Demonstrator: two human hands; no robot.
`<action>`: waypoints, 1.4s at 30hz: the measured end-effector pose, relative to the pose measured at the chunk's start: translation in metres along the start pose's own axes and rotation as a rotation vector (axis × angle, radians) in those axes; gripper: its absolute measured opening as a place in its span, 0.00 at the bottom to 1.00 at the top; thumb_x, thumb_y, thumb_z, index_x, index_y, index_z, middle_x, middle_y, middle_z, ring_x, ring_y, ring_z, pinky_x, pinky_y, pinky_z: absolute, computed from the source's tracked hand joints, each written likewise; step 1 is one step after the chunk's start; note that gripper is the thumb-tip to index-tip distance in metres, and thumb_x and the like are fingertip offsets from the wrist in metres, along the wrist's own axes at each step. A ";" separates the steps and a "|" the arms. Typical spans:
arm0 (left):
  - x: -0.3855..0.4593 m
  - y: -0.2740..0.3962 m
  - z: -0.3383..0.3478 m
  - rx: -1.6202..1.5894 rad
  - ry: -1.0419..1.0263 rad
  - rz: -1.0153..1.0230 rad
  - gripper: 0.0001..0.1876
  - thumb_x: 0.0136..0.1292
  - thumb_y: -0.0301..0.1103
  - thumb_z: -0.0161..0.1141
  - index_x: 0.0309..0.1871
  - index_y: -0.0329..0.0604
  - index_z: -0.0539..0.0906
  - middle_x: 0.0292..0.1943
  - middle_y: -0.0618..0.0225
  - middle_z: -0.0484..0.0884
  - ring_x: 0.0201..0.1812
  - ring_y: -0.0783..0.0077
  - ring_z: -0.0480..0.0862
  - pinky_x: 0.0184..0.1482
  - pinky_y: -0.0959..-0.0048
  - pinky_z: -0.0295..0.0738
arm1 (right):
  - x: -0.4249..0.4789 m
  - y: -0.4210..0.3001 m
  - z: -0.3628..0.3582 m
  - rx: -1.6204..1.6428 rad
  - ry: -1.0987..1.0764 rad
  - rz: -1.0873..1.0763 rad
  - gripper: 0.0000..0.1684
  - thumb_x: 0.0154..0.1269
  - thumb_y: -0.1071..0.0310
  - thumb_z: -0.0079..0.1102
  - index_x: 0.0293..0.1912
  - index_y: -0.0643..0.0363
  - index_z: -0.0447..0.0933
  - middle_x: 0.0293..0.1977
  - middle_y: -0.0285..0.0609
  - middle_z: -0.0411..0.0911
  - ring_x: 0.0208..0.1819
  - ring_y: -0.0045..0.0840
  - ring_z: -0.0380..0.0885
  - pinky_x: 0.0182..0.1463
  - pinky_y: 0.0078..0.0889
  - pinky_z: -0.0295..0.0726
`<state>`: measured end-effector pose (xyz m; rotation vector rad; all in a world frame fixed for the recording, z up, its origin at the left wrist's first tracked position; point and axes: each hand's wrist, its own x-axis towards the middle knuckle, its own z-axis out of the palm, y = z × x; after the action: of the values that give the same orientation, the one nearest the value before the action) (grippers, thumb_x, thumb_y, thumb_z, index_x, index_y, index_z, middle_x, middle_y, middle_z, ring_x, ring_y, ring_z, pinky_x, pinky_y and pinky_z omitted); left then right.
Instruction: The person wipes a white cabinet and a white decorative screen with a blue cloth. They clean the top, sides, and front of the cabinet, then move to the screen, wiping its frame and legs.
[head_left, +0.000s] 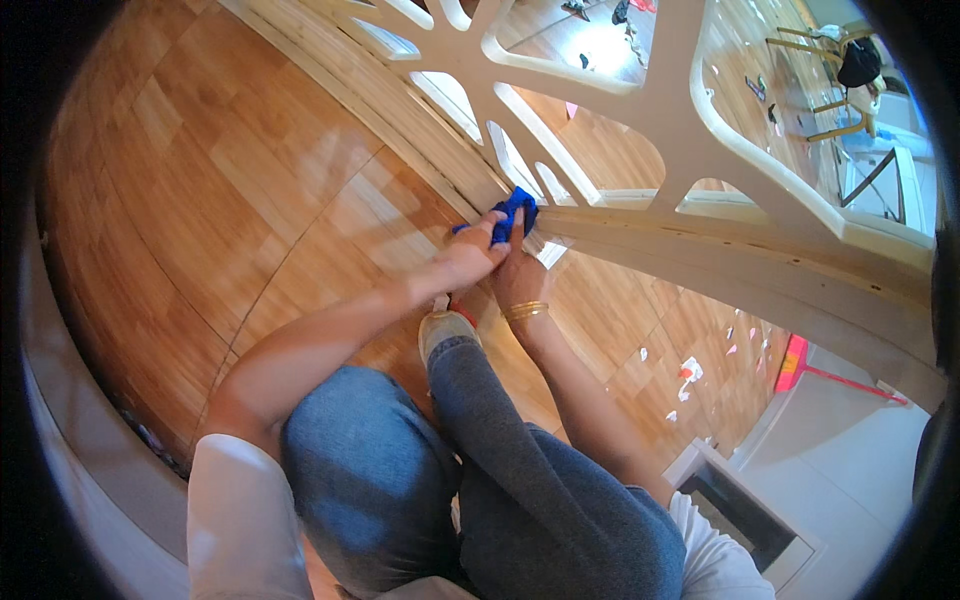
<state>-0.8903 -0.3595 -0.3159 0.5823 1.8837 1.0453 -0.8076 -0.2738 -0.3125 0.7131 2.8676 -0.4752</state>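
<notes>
A crumpled blue cloth (519, 210) lies against the lower edge of a wooden frame (480, 180), at the corner where a cream lattice partition (667, 56) stands. My left hand (478, 247) grips the cloth from the left, its fingers partly wrapped in it. From below, my right hand (519, 271) presses on the same cloth with fingers extended; gold-coloured bangles circle that wrist. The two hands touch or nearly touch. How far the cloth is folded under the fingers is hidden.
Wood-look flooring (225, 187) spreads to the left. My shoe (444, 330) is just below the hands. Paper scraps (690, 369) litter the floor at right, near a pink broom (792, 364). Beyond the lattice stands a chair (844, 124) with things on it.
</notes>
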 end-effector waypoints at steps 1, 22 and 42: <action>0.005 -0.006 -0.002 -0.041 0.019 0.019 0.25 0.57 0.37 0.52 0.57 0.37 0.61 0.48 0.47 0.71 0.51 0.54 0.71 0.53 0.67 0.64 | 0.001 -0.001 0.005 -0.046 0.103 -0.035 0.40 0.55 0.64 0.49 0.63 0.60 0.44 0.37 0.67 0.70 0.29 0.48 0.76 0.24 0.44 0.73; 0.013 -0.010 -0.010 -0.073 0.100 0.030 0.22 0.57 0.38 0.51 0.55 0.43 0.66 0.47 0.48 0.73 0.48 0.51 0.73 0.49 0.66 0.67 | 0.008 -0.003 -0.004 0.354 -0.018 0.082 0.34 0.56 0.65 0.49 0.62 0.55 0.51 0.24 0.56 0.74 0.27 0.50 0.74 0.29 0.45 0.72; -0.001 0.043 -0.010 -0.162 0.254 0.301 0.11 0.53 0.28 0.54 0.42 0.41 0.73 0.38 0.59 0.75 0.42 0.63 0.75 0.45 0.70 0.69 | -0.028 -0.003 -0.027 0.674 0.272 -0.038 0.31 0.55 0.77 0.46 0.58 0.71 0.51 0.43 0.56 0.69 0.40 0.36 0.72 0.41 0.30 0.73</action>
<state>-0.8985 -0.3416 -0.2769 0.6769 1.9414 1.5141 -0.7867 -0.2795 -0.2802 0.8629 2.9536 -1.4945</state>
